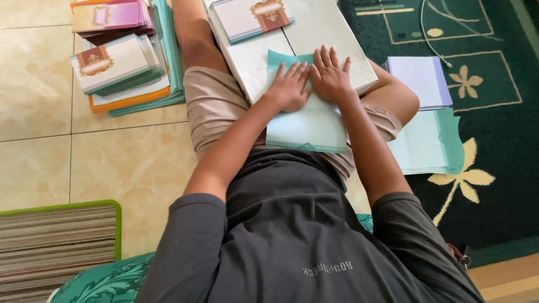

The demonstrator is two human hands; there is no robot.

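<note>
2 bare hands lie flat, side by side and touching at the thumbs, on a pale teal paper sheet with a scalloped darker teal border [306, 126]. The left hand [290, 87] has its fingers spread slightly and pressed palm-down on the upper left part of the sheet; the right hand [330, 76] is likewise open, fingers fanned, resting across the sheet's top edge and onto the large white rectangular board [331, 28] beneath. Neither hand grips anything. The sheet lies across the board and the person's lap. A small stack of white cards with ornate red-and-gold emblems [250, 17] sits on the board's far end. More card stacks [118, 62] rest on the beige tiled floor [33, 84], and a pile of teal sheets [429, 143] lies on the dark green patterned rug [494, 84].
</note>
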